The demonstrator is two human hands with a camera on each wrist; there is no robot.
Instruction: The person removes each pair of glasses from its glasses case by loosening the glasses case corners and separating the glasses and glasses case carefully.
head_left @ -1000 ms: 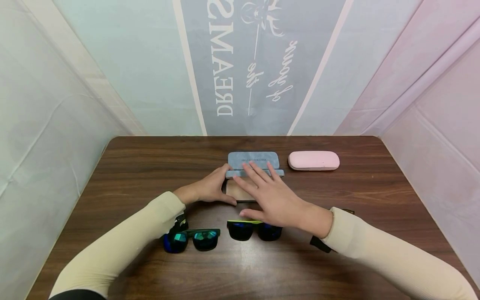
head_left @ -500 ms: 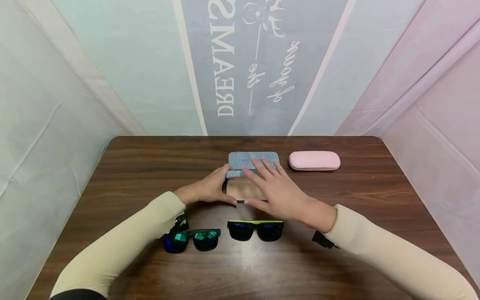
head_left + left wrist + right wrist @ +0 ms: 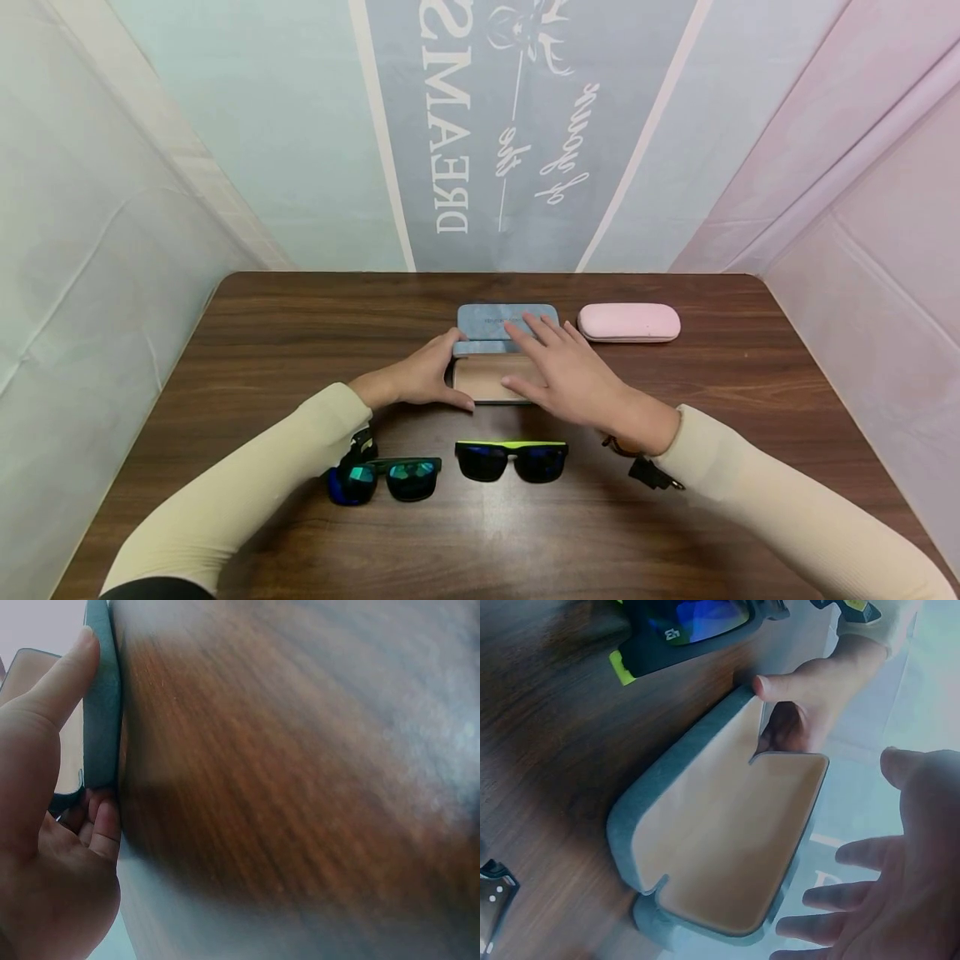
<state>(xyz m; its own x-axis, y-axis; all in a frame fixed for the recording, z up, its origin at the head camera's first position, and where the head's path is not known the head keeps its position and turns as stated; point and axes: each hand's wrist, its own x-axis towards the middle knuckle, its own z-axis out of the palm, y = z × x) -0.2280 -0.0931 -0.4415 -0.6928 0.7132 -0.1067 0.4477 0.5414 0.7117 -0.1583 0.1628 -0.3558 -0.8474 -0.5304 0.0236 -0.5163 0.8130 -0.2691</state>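
An opened blue-grey glasses case [image 3: 480, 381] with a beige lining lies mid-table. At its left end my left hand [image 3: 415, 372] grips it. In the left wrist view the thumb [image 3: 69, 675] lies along the case's front wall and the fingers curl at its end. My right hand [image 3: 581, 379] is over the case's right end with fingers spread; the right wrist view shows it apart from the case. Just behind lies a blue case [image 3: 487, 321] with faint lettering. Sunglasses with a lime-green top edge [image 3: 512, 462] lie in front.
Green-lensed sunglasses [image 3: 411, 481] lie by the left forearm. A pink glasses case [image 3: 628, 322] stands at the back right. Brown-framed glasses [image 3: 495, 892] show partly in the right wrist view; the right wrist hides most of them in the head view.
My right hand has moved right and slightly back, uncovering more of the beige lining and the lime-edged sunglasses. The left hand and the case have stayed in place.
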